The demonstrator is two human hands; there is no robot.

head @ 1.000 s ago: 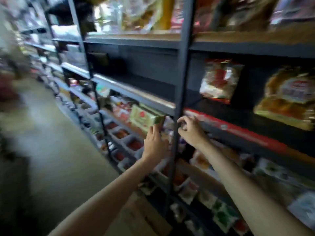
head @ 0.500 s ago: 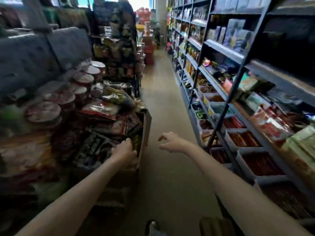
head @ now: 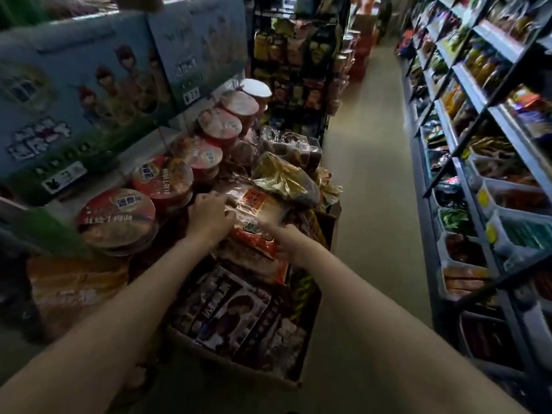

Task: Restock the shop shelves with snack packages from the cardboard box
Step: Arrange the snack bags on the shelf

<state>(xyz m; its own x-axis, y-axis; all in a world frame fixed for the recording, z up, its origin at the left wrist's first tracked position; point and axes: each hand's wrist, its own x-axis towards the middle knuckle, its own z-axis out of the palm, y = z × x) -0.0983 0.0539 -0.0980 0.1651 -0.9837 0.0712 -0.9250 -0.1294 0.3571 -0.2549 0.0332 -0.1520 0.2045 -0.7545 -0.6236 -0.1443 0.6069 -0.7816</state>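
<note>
Shop shelves (head: 466,150) lined the aisle's right side; the cardboard box (head: 239,369) sat opposite. My left hand (head: 209,218) and right hand (head: 288,240) each pinched an edge of its topmost red snack package (head: 258,216), presumably to lift it level.

Floor (head: 367,162): cardboard box (head: 239,369) w/ snack packs.

Cardboard box (head: 239,369) sits near centre on the aisle floor (head: 370,204), filled with snack packages (head: 257,228). Left hand (head: 209,218) and right hand (head: 288,242) rest on the top package, left and right edges. Noodle bowls (head: 116,219) line up left of box. Shelves (head: 490,162) run along the right.
</note>
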